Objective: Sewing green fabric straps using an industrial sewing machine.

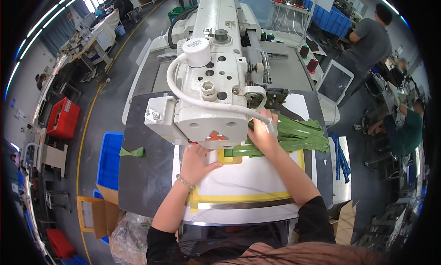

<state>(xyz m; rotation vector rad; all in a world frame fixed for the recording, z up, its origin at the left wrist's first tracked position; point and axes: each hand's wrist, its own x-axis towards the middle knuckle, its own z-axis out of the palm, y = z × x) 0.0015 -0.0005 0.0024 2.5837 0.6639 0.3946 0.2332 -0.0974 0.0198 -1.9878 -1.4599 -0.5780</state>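
Observation:
Under the head of a large white industrial sewing machine (213, 122), my two hands work at a white board edged in yellow tape (248, 178). My left hand (196, 163) lies flat on its left part, thumb stretched out beside a small tan and yellow piece (232, 159); the machine head hides its fingertips. A bundle of long green fabric straps (298, 135) spreads across the board's right side. My right hand (265, 136) reaches over them, its fingers bent on the straps near the needle area and partly covered by a white hose.
A green scrap (133, 152) lies on the dark table's left. Blue straps (340, 159) hang at the right edge, near a tablet screen (335, 81). Blue bins (109, 159), a cardboard box (109, 207) and thread spools (312, 65) surround the machine. A person (371, 39) stands at the right.

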